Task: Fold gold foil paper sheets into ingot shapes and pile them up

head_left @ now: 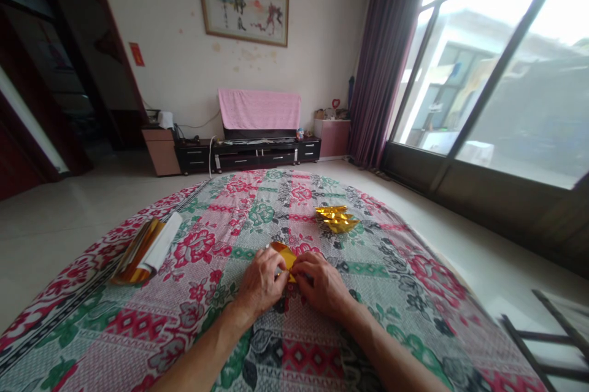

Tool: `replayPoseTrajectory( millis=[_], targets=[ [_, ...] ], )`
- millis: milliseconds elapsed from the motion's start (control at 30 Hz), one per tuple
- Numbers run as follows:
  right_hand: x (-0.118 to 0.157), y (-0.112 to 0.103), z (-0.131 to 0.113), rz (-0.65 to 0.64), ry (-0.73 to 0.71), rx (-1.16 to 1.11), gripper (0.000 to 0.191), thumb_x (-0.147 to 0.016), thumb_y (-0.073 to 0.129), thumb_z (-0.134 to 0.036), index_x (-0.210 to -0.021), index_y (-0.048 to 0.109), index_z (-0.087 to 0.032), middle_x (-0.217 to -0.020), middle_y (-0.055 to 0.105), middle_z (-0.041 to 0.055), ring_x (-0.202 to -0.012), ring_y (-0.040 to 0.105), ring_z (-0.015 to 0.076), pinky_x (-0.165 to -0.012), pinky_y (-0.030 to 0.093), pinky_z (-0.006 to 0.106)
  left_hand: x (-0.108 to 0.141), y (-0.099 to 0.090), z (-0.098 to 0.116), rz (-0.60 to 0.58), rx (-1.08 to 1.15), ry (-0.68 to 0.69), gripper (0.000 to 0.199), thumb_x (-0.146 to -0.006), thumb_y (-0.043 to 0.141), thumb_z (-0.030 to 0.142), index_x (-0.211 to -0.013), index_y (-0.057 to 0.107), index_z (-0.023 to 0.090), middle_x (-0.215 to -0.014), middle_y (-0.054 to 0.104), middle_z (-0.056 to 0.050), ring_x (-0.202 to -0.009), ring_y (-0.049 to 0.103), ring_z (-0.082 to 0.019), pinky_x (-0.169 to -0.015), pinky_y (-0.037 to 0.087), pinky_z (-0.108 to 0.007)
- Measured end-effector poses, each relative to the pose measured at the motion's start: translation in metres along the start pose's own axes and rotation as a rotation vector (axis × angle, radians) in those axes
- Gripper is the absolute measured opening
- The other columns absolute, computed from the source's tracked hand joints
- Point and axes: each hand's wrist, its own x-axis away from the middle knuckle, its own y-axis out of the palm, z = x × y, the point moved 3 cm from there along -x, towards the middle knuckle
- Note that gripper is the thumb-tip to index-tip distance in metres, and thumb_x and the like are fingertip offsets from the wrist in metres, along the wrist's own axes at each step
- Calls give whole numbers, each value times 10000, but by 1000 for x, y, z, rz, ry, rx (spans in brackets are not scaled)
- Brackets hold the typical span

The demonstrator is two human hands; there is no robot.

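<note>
Both hands meet over a sheet of gold foil paper [286, 252] near the middle of the cloth-covered table. My left hand [263, 278] pinches its near left part between thumb and fingers. My right hand [322, 284] grips the near right part, its fingertips almost touching those of the left. The fingers hide much of the sheet's near edge. Beyond my right hand lie several folded gold foil pieces [337, 219], bunched together. At the left a curled stack of gold foil paper [138, 254] rests on the cloth, with a white underside showing.
A flowered cloth [257, 214] covers the round table. Past it stands a low black cabinet [255, 159] with a pink towel [259, 108] draped above. A dark-framed chair or rack [543, 337] is at the lower right, below the large window [497, 73].
</note>
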Motion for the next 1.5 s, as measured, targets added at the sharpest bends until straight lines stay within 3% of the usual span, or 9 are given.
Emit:
replayPoseTrajectory(
  millis=[1100,1500],
  targets=[
    [-1,-2,-8,-80,27,56,249,-833,454,-129,-957,645,-231,-961,576,33,-879,528,149,-786,406,261,2,-1,2,-26,12,-4,48,-794,541,190,-760,575,192,-821,553,-46,-833,500,-197,-780,424,-343],
    [-1,4,-8,-13,64,94,162,-798,519,-136,-892,627,-212,-959,563,37,-897,508,161,-821,394,280,3,-3,5,-29,-14,-8,64,-799,531,191,-749,570,188,-821,553,-48,-823,491,-200,-774,410,-348]
  ],
)
